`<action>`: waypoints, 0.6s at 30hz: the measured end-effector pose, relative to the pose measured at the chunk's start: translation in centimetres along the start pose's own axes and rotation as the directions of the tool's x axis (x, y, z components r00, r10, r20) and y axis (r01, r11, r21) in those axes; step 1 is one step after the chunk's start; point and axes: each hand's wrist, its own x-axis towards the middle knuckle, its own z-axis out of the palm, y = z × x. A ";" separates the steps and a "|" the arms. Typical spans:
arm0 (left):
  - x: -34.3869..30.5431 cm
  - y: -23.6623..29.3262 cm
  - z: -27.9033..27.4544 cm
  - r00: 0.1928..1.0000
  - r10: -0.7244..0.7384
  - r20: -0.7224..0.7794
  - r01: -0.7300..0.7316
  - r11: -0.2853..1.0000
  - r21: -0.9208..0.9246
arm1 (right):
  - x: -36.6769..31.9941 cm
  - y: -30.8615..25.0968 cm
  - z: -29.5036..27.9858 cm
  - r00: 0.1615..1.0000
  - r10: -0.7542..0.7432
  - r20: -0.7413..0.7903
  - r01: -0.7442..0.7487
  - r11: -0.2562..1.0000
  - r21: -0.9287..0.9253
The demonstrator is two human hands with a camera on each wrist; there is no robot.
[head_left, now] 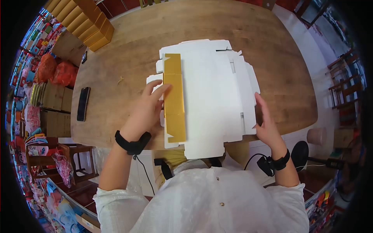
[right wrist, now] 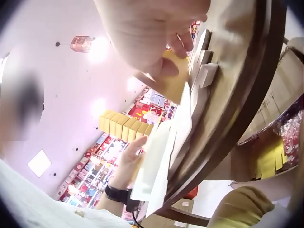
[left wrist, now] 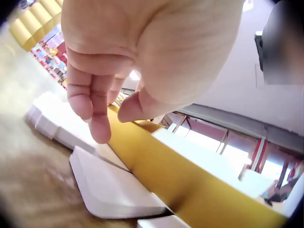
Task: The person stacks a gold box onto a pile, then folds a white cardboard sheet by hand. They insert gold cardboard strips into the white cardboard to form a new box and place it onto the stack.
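A flat white cardboard box blank (head_left: 211,85) with notched, tabbed edges lies on the wooden table in front of me. Along its left side runs a folded gold panel (head_left: 175,116), which stands raised in the left wrist view. My left hand (head_left: 142,110) is at that panel, its fingers loosely extended over the gold edge and the thumb apart from them. White flaps (left wrist: 114,185) stick out below the panel, stacked in layers. At the blank's right edge is my right hand (head_left: 268,126), forefinger extended along a raised side panel (head_left: 246,93) and thumb spread away.
Several gold boxes (head_left: 87,25) are stacked at the table's far left corner. A phone (head_left: 83,104) lies on the left side of the wooden table (head_left: 287,70). Left of it stand cartons (head_left: 56,97) and red bags (head_left: 64,73); a wooden chair (head_left: 344,89) is at right.
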 end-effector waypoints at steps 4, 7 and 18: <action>-3.1 -1.0 1.5 0.989 -0.088 0.118 0.143 0.763 -0.630 | -1.1 -1.4 0.1 0.960 -0.100 0.260 0.137 0.983 -0.125; -4.7 -0.6 1.4 0.991 0.011 0.133 0.090 0.683 -0.725 | -1.2 -1.7 0.6 0.949 -0.123 0.290 0.198 0.949 -0.244; -4.1 2.5 2.9 0.995 0.012 0.100 0.041 0.857 -0.513 | 2.2 -2.7 1.7 0.925 -0.346 0.158 0.377 0.885 -0.272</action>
